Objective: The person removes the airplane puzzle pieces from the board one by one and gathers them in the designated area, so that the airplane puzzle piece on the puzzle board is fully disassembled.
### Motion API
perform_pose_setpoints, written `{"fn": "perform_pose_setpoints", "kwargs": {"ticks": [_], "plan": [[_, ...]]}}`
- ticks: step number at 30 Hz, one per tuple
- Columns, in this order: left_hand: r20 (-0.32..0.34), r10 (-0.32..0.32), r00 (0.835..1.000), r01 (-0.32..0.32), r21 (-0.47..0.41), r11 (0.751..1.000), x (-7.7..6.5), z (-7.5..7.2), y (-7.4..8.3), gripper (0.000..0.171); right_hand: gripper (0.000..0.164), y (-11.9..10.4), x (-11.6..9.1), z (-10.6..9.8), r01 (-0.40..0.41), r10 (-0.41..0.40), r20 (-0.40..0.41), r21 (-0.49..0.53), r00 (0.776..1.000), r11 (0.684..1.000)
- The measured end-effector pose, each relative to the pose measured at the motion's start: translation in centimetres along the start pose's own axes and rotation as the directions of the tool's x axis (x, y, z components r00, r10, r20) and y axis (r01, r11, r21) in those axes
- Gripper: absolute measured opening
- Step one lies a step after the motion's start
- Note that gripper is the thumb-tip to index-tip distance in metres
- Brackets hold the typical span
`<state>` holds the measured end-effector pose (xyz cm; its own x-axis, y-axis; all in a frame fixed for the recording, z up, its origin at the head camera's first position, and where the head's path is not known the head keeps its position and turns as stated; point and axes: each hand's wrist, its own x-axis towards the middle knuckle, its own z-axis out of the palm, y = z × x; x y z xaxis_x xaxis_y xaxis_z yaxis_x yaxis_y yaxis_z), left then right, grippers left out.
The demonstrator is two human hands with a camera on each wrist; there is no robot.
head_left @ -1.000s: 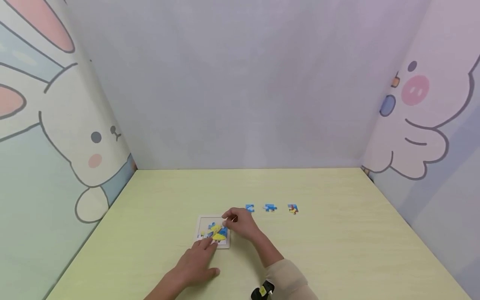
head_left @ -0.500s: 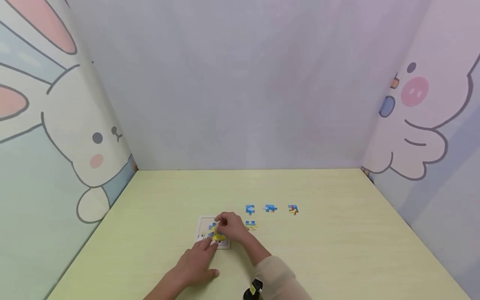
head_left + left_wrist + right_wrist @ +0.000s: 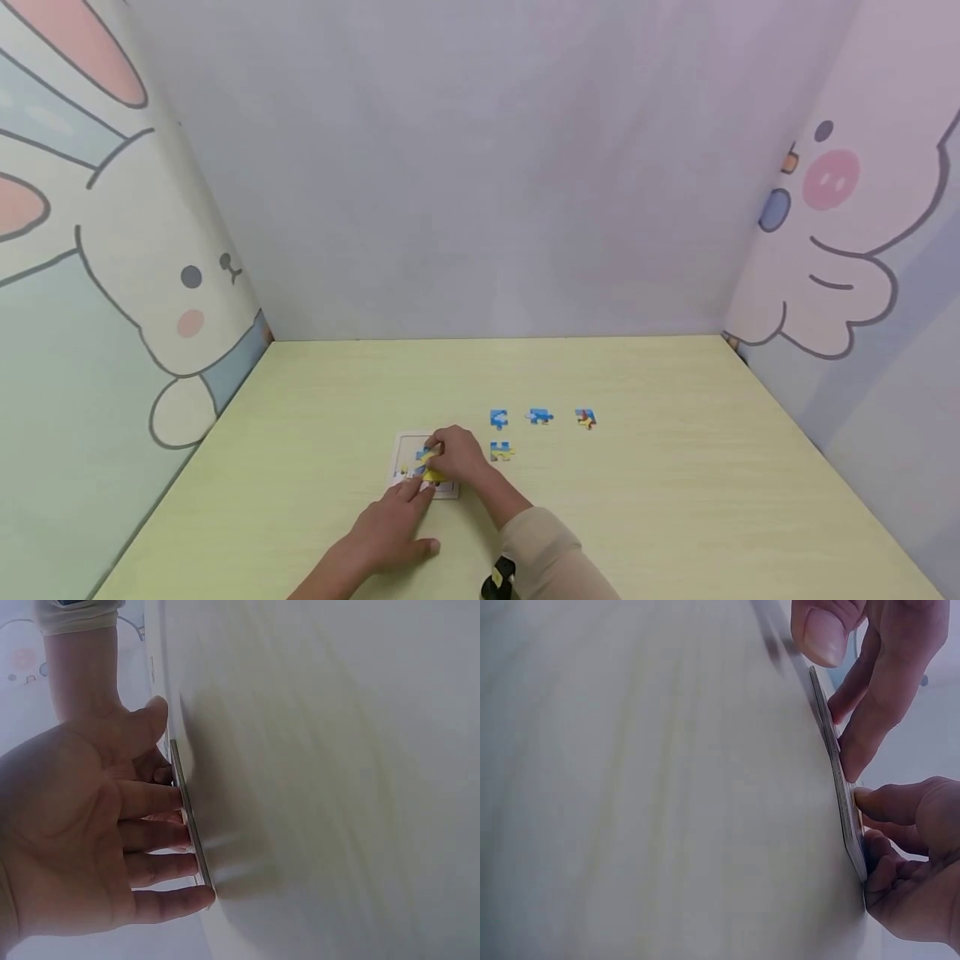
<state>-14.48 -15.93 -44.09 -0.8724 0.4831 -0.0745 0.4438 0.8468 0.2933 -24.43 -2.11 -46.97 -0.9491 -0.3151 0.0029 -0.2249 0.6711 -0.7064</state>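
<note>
A small white puzzle tray (image 3: 405, 457) lies on the pale green table and holds blue and yellow pieces. My left hand (image 3: 393, 521) rests flat in front of it, with straight fingers pressing the tray's near edge (image 3: 191, 825). My right hand (image 3: 457, 454) is over the tray's right half. Its fingers curl down onto a blue and yellow puzzle piece (image 3: 429, 468), much of it hidden beneath them. In the right wrist view the thumb (image 3: 825, 634) sits by the tray's edge (image 3: 840, 780) and the left hand's fingers (image 3: 911, 862) hold the other end.
Several loose pieces lie right of the tray: a row of three (image 3: 498, 418), (image 3: 540, 416), (image 3: 586, 417), and one nearer (image 3: 501, 451). Cartoon-printed walls close in the table (image 3: 675, 500) on the left, back and right.
My right hand has moved left from beside the tray to over it, uncovering a piece lying on the table to the right. The left hand has stayed on the tray's edge.
</note>
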Motion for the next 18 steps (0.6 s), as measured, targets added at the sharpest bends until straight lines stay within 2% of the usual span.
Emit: {"fn": "perform_pose_setpoints", "kwargs": {"ticks": [18], "plan": [[0.012, -0.016, 1.0, 0.015, 0.014, 1.0, 0.08, -0.19, 0.35, 0.066, 0.019, -0.83, -0.56, -0.07, -0.039, 0.039, -0.006, 0.019, 0.999, 0.999]]}}
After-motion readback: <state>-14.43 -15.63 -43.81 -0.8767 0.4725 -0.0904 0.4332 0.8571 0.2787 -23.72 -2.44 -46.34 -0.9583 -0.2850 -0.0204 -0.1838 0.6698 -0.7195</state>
